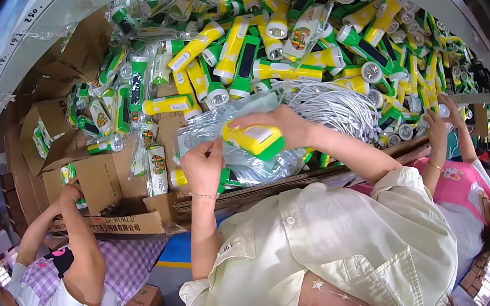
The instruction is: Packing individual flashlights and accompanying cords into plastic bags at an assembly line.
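Note:
My right hand is wrapped round a yellow flashlight with a green end, holding it tilted above the bags. Close beside it on the left, my left hand has its fingers pinched together at the edge of a clear plastic bag. Exactly how much of the bag it grips is partly hidden by the fingers. More clear bags lie beneath both hands. Just right of them sits a coiled heap of white cables.
A big pile of yellow and green flashlights covers the far side and right. Bagged flashlights lie left, near an open cardboard box. One co-worker's hand reaches into that box; another's hands work at the right. A cardboard edge runs in front.

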`<state>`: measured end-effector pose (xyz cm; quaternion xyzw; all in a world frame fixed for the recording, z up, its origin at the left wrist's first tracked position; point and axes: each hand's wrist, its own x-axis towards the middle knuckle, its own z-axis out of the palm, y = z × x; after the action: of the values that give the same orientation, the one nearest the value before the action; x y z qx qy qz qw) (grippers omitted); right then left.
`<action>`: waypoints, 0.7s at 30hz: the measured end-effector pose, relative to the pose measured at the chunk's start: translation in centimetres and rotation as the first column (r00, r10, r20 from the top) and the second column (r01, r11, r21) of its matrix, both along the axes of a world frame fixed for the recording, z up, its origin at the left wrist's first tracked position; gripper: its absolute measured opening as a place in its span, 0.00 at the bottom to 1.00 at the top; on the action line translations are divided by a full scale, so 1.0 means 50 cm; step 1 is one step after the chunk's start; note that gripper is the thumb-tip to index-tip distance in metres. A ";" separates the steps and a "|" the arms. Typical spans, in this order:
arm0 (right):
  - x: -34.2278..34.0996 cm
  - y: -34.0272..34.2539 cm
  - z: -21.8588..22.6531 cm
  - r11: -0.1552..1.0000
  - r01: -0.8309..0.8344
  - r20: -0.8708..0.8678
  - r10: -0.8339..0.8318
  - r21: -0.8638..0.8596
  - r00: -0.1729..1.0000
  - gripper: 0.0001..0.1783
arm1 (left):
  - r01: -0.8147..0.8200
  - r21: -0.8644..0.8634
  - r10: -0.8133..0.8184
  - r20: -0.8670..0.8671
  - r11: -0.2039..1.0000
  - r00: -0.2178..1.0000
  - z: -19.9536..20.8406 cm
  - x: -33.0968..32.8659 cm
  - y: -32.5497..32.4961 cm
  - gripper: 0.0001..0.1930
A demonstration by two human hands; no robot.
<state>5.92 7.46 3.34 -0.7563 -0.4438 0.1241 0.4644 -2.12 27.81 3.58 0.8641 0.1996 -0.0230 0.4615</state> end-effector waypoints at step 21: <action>-0.023 -0.055 0.023 0.749 0.264 0.489 0.090 -0.607 0.868 0.11 | 0.008 -0.098 -0.007 0.007 0.995 1.000 -0.042 -0.063 -0.006 0.09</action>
<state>4.79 4.71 4.50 -0.8967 -0.4368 0.0540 0.0467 -5.28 27.50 1.48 0.8412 0.1934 -0.0317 0.5039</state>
